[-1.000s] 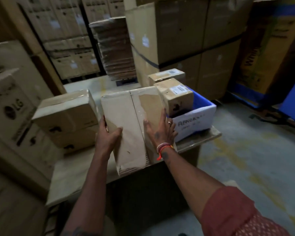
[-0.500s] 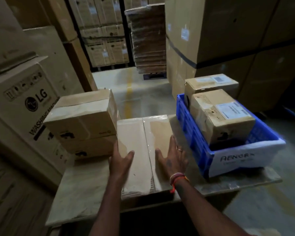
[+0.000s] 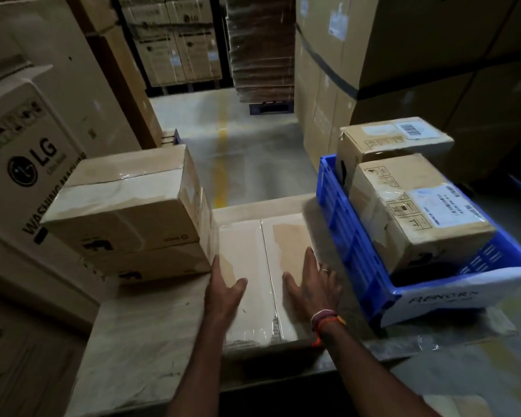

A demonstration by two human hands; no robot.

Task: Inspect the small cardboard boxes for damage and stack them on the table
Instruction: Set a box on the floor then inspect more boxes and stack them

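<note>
A taped cardboard box (image 3: 260, 260) lies flat on the table (image 3: 139, 350), between a stack and a crate. My left hand (image 3: 223, 288) rests flat on its left half, fingers spread. My right hand (image 3: 312, 284) lies flat on its right half, palm down. Neither hand grips it. On the left stand two stacked boxes: the upper box (image 3: 127, 200) sits on the lower box (image 3: 151, 263). To the right, a blue crate (image 3: 343, 230) holds a near box (image 3: 418, 212) with a white label and a far box (image 3: 391, 142) behind it.
A large LG washing machine carton (image 3: 27, 164) stands at the left of the table. Tall cartons (image 3: 403, 55) rise behind the crate. A floor aisle with a yellow line (image 3: 221, 164) runs beyond the table toward a pile of flattened cardboard (image 3: 260, 46).
The box has gone from tilted up in both hands to lying flat on the table. My hands have let go of its sides and now rest on its top.
</note>
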